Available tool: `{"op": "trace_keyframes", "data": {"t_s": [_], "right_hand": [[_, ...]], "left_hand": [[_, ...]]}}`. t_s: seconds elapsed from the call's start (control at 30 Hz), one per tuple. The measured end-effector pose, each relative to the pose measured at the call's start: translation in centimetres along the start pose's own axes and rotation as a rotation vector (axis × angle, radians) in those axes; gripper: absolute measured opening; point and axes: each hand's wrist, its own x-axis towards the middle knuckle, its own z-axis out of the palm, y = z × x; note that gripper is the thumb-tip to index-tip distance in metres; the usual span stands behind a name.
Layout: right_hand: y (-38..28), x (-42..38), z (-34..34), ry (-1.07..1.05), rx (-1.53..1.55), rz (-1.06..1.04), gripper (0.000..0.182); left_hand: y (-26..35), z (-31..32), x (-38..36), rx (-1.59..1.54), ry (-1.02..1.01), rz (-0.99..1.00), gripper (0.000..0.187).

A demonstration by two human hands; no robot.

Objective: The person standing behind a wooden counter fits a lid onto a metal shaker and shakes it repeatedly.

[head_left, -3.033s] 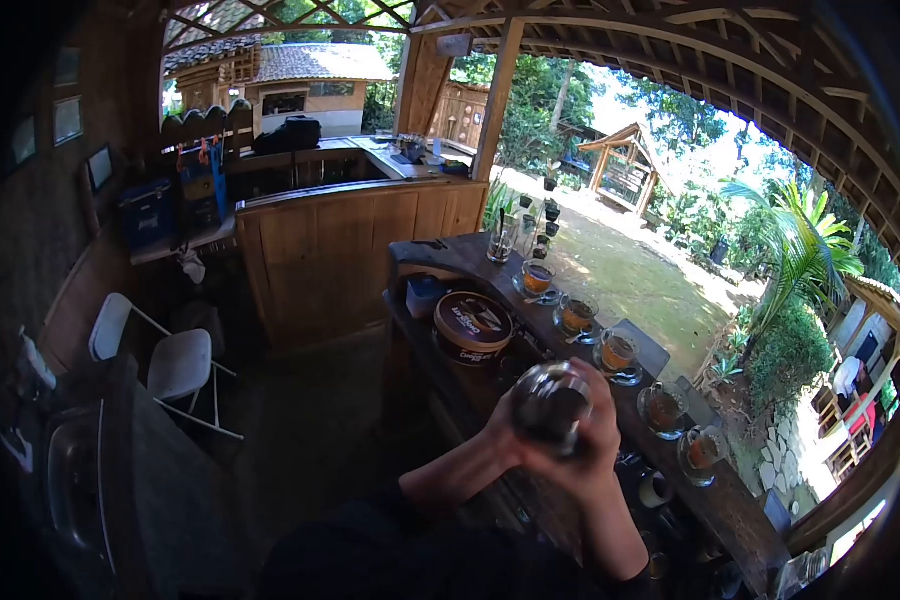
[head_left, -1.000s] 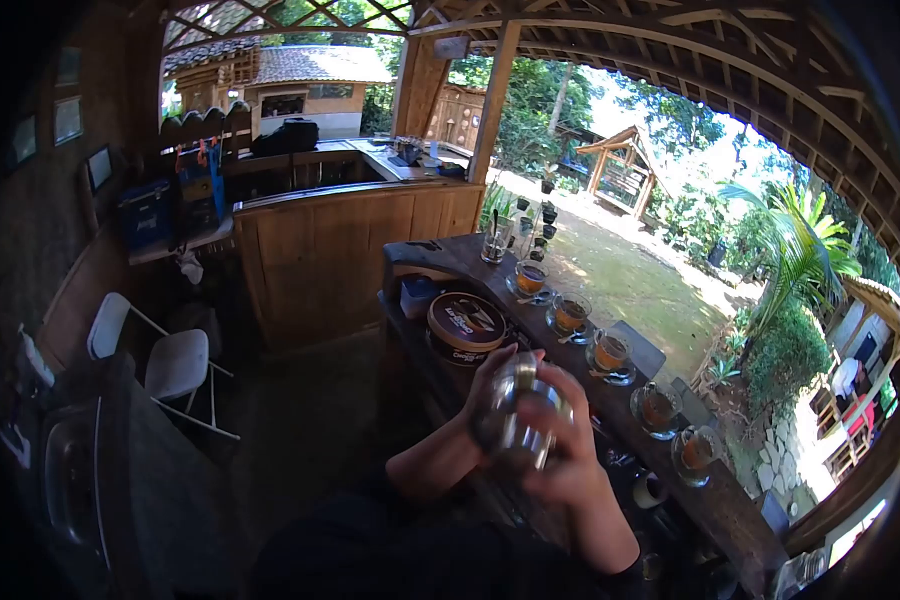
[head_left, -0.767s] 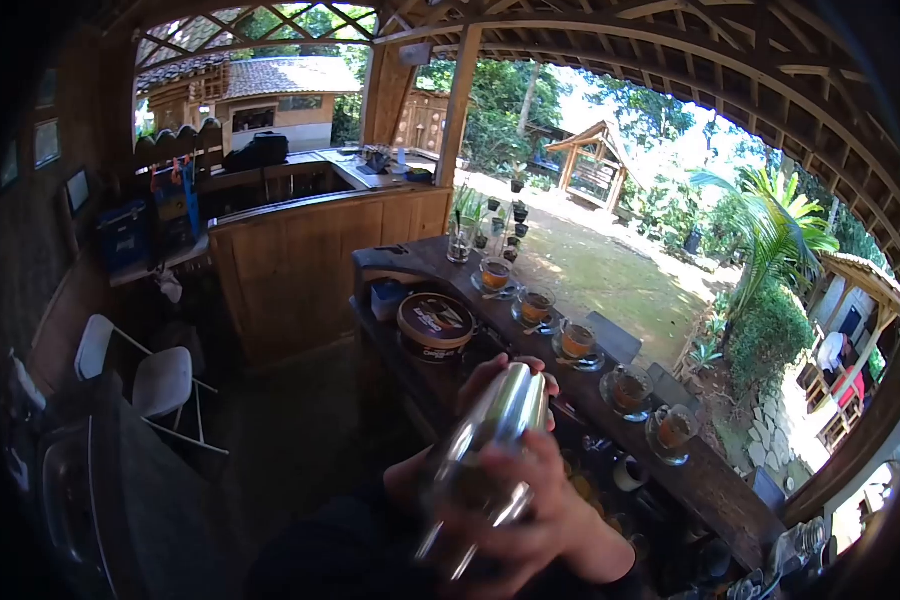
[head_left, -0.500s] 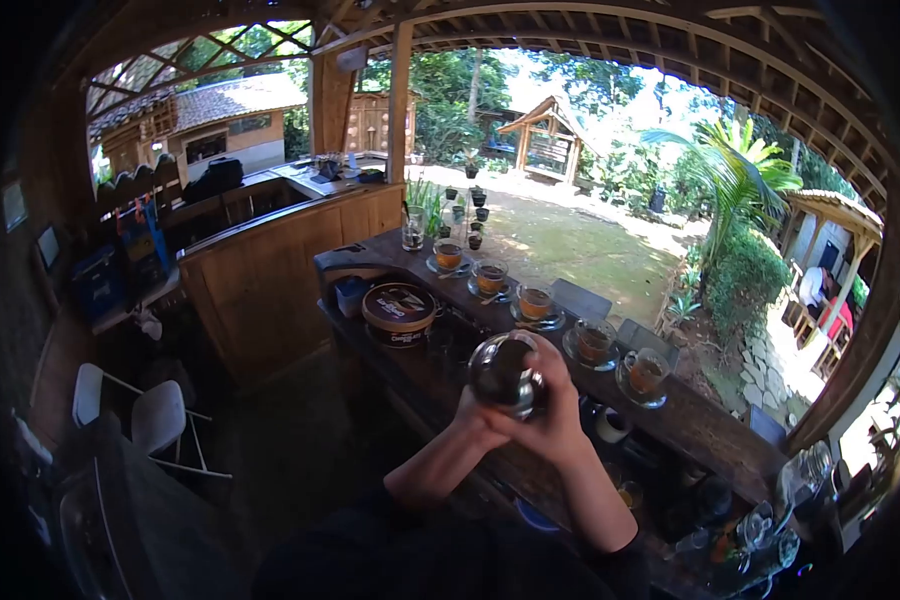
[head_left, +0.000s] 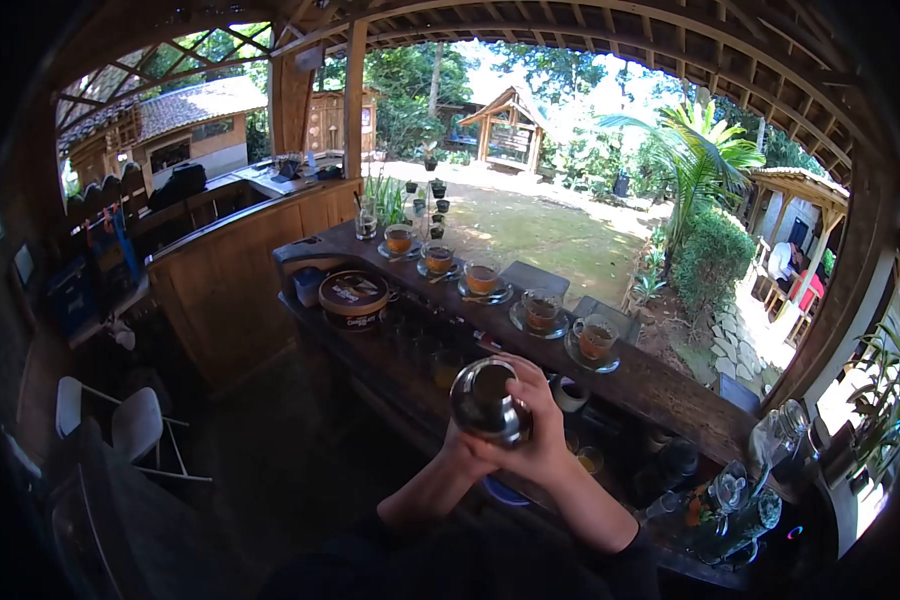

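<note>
Both hands are wrapped around a shiny, silvery round container (head_left: 488,400) held over the near side of the counter. My left hand (head_left: 462,452) grips it from below and the left. My right hand (head_left: 536,425) closes around its right side, the thumb up near the top and the fingers behind it. Its round end faces me and looks dark in the middle. Beyond it, on the raised counter ledge, stands a row of glass cups of amber drink on saucers, among them a near cup (head_left: 596,342), a middle cup (head_left: 482,278) and a far cup (head_left: 399,239).
A round brown tub (head_left: 354,298) sits on the lower counter to the left, near several glasses. At the right end are glass jars (head_left: 776,432) and other glassware. A white folding chair (head_left: 137,425) stands at the left. People sit outside at the far right.
The view has swung to the right, so the scene sits farther left. Both hands keep hold of the silvery container, which appears slightly lower and more turned toward me.
</note>
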Motion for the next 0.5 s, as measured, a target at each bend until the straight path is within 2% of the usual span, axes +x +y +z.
{"op": "trace_keyframes", "data": {"t_s": [0.03,0.1,0.13,0.17,0.2,0.23,0.3,0.37,0.43,0.5], "right_hand": [[-0.2,0.5,-0.2,0.026,-0.005,-0.048,0.049],[-1.4,1.1,-0.8,0.075,0.006,-0.119,0.045],[-3.2,2.2,-1.8,-0.024,-0.013,-0.232,0.038],[-5.3,0.8,-2.1,-0.161,0.065,0.116,0.036],[-4.8,0.4,-1.9,-0.131,0.071,0.092,0.038],[-4.0,-0.2,-1.5,-0.100,0.078,0.068,0.039],[0.8,-0.2,-0.9,-0.015,-0.036,-0.092,0.043],[3.5,-2.0,0.5,0.128,-0.020,0.436,0.059],[4.3,-1.8,0.4,0.145,0.016,0.527,0.062],[3.6,-0.1,0.4,0.004,-0.050,0.166,0.061]], "left_hand": [[-0.2,0.6,0.1,-0.066,-0.048,-0.050,0.036],[1.8,2.4,0.1,-0.025,0.286,-0.246,0.037],[2.3,3.1,1.1,0.018,0.008,-0.320,0.040],[2.7,3.9,2.2,0.061,-0.273,-0.391,0.043],[2.6,4.6,2.9,0.130,-0.360,-0.380,0.038],[2.8,3.1,2.2,0.130,-0.352,-0.389,0.038],[3.3,-1.0,0.1,-0.033,0.466,-0.132,0.036],[3.2,-0.1,0.2,-0.032,0.470,-0.113,0.036],[3.1,2.1,1.4,-0.014,0.468,-0.094,0.035],[3.5,3.7,2.0,0.001,0.486,-0.073,0.035]]}}
